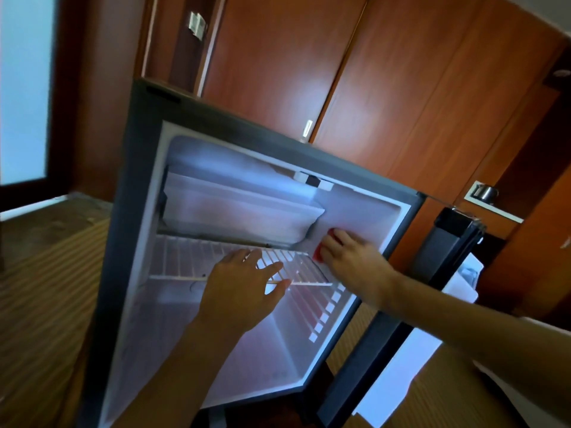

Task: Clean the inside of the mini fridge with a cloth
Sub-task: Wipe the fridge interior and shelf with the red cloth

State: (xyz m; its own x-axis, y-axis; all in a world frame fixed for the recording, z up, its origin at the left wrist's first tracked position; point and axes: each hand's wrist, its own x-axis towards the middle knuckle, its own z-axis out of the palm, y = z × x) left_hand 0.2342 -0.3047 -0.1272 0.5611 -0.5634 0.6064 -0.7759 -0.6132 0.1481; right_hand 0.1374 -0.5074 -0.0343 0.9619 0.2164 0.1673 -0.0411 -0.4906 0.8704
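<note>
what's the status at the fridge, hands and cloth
Right hand presses red cloth on the mini fridge's right inner wall. Left hand open, resting on wire shelf. Door open, nothing blocking.

Left hand (244, 281): forearm bare, entering from 6 o'clock; fingers straight and spread, pointing toward 1 o'clock, palm down. Right hand (346, 251): forearm bare, entering from 4 o'clock; wrist bent, fingers pressed flat, pointing toward 10 o'clock.
</note>
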